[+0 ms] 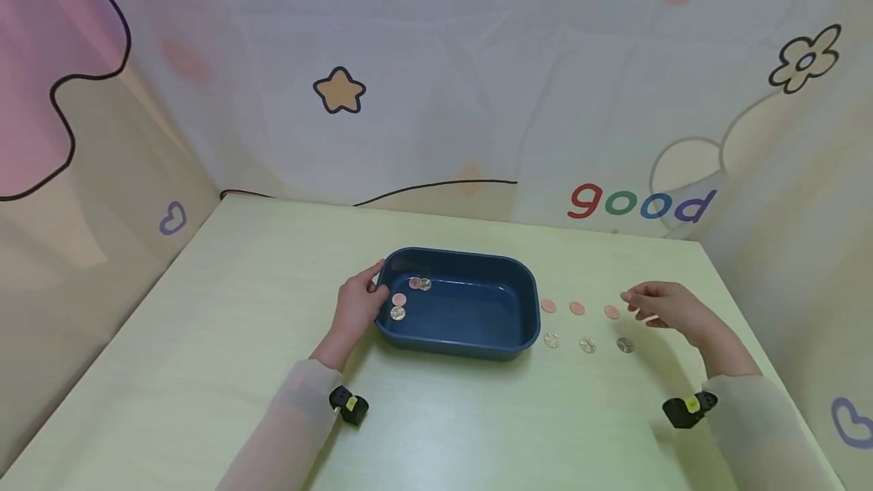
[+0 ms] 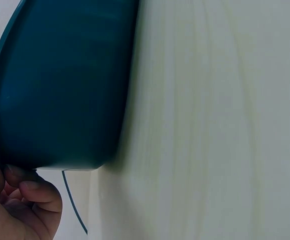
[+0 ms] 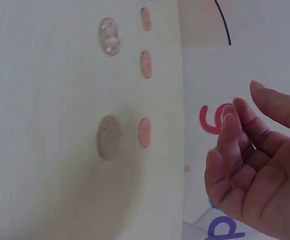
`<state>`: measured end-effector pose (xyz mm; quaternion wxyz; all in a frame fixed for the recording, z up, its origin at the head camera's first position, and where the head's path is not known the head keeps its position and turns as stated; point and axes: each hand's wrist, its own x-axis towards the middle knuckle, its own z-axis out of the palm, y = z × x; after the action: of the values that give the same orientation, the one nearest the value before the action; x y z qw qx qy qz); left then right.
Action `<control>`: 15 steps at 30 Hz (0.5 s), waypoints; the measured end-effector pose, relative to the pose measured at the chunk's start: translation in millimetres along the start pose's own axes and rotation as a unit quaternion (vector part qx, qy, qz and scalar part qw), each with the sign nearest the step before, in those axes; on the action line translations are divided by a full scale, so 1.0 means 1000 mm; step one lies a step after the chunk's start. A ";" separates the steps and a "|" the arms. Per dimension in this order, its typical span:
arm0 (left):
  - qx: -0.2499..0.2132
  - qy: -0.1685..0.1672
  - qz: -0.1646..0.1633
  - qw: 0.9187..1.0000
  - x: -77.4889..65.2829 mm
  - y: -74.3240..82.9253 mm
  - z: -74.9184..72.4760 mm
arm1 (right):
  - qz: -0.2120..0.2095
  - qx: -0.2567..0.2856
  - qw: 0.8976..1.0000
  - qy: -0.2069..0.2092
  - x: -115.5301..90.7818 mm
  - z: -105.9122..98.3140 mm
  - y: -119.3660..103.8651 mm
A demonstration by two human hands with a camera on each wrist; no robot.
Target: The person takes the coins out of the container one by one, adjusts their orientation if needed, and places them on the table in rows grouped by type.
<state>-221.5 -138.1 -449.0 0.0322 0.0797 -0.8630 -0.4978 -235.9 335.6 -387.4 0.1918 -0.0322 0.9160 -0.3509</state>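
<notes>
A dark blue rectangular basin point(image 1: 457, 343) stands on the table, and my left hand point(image 1: 356, 305) grips its left rim; the left wrist view shows the curled fingers point(image 2: 40, 192) at its end wall. Inside, at the left, lie two copper coins point(image 1: 398, 299) and two silvery coins point(image 1: 398, 314). To the basin's right, three copper coins point(image 1: 577, 308) form a row, with three silvery coins point(image 1: 587, 345) in a row nearer me. My right hand point(image 1: 664, 305) hovers just right of the end copper coin point(image 3: 144, 132). Its fingers are loosely bent, thumb apart, holding nothing.
The pale table point(image 1: 204, 339) reaches back to a cloth backdrop point(image 1: 436, 120) printed with a star, hearts and the word "good". Cloth sides point(image 1: 805, 248) flank the table left and right. A small black device point(image 1: 349, 405) sits on each wrist.
</notes>
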 end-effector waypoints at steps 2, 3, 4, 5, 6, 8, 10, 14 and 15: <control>-0.001 0.000 0.003 1.000 -0.001 0.000 -0.001 | -0.020 -0.007 1.000 0.009 0.002 -0.003 -0.014; -0.002 -0.001 0.004 1.000 -0.001 -0.001 -0.001 | -0.028 -0.010 0.999 0.013 0.003 -0.005 -0.020; -0.005 -0.004 0.005 1.000 -0.001 -0.001 -0.002 | -0.036 -0.015 0.999 0.017 0.004 -0.006 -0.027; -0.008 -0.006 0.004 1.000 -0.001 -0.001 -0.002 | -0.044 -0.018 0.999 0.019 0.006 -0.006 -0.033; -0.009 -0.009 0.004 1.000 -0.001 -0.001 -0.002 | -0.052 -0.021 0.998 0.021 0.007 -0.006 -0.039; -0.012 -0.011 0.005 1.000 -0.001 -0.001 -0.003 | -0.066 -0.025 0.997 0.022 0.010 -0.006 -0.052; -0.014 -0.011 0.007 1.000 -0.001 0.000 -0.002 | -0.079 -0.032 0.996 0.021 0.012 -0.005 -0.064; -0.014 -0.009 0.009 1.000 -0.001 -0.001 -0.002 | -0.105 -0.039 0.994 0.011 0.017 -0.001 -0.090; -0.013 -0.009 0.008 1.000 -0.002 -0.001 -0.002 | -0.111 -0.041 0.993 0.009 0.019 0.000 -0.097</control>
<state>-219.5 -139.8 -448.9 0.0297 0.0679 -0.8573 -0.5095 -260.5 259.1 -329.7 0.1420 -0.1379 0.9222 -0.3323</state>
